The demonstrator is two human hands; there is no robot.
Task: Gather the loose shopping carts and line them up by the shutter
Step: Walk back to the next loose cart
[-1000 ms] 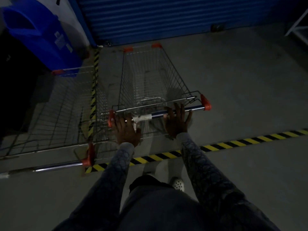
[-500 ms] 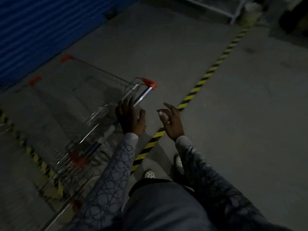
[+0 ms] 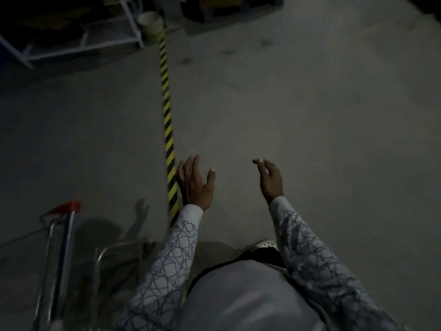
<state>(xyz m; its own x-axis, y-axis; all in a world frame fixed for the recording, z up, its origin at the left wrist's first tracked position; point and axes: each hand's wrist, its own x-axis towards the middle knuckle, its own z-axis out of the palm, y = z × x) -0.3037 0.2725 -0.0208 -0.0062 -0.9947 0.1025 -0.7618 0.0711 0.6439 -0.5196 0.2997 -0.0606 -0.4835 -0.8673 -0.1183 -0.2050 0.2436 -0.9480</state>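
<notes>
My left hand (image 3: 195,185) and right hand (image 3: 270,180), fingers (image 3: 191,163) released, now leave the red-capped wire shopping cart (image 3: 62,247) parked lower left, probably seeking another.

L hand (image 3: 194,185) + R hand (image 3: 270,181) off cart handle (image 3: 63,244), both empty.

— What is the person wearing on the arms?
— Long pale sleeves are covering both. The left sleeve (image 3: 171,259) is showing at the lower centre of the frame and the right sleeve (image 3: 310,259) at the lower right, with thin dark lines crossing them in a tangled web of loops.
— And the cuffs?
— They are ending plain and pale, the left hand (image 3: 194,185) and right hand (image 3: 270,181) showing bare beyond them.
— Lower down?
— A smooth grey garment (image 3: 250,295) is filling the bottom centre, a dark band (image 3: 260,255) is edging its top, and a white perforated shoe (image 3: 263,244) is peeking out just above
</notes>
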